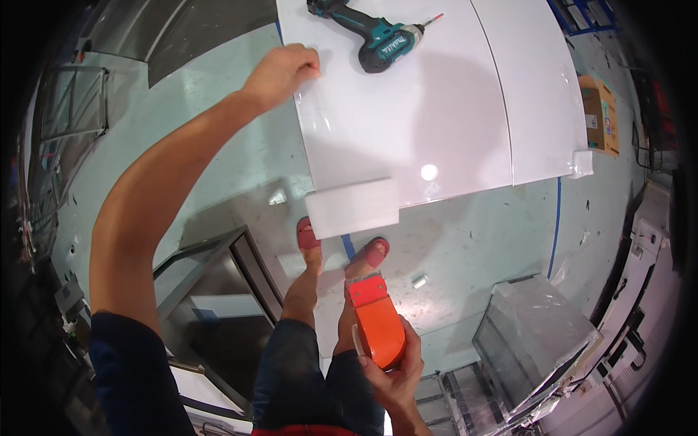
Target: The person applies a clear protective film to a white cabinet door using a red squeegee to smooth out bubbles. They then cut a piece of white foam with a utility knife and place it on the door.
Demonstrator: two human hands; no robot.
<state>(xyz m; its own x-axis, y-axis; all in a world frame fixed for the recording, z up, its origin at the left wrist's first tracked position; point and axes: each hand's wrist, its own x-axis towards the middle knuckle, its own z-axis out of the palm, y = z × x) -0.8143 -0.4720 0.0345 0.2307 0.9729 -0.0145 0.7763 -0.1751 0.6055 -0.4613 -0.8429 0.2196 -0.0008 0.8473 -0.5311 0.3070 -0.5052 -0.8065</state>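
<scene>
Our left hand (pixel 280 71) is pinching the left edge of the white panel (pixel 414 109), open floor (pixel 465 240) lying below. Our right hand (pixel 392 367) is closing its grip around the orange tape dispenser (pixel 376 320), long axis pointing toward the panel. A drill (pixel 374 33) is lying beyond; a cardboard box (pixel 600 112) far right.

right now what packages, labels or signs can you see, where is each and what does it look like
Cardboard box: on the floor at the right, beside the white panel; brown, boxy, with a green and white printed label on its side.
Plastic-wrapped unit: on the floor at the lower right; boxy, grey under clear film.
No signs or screens show.
</scene>
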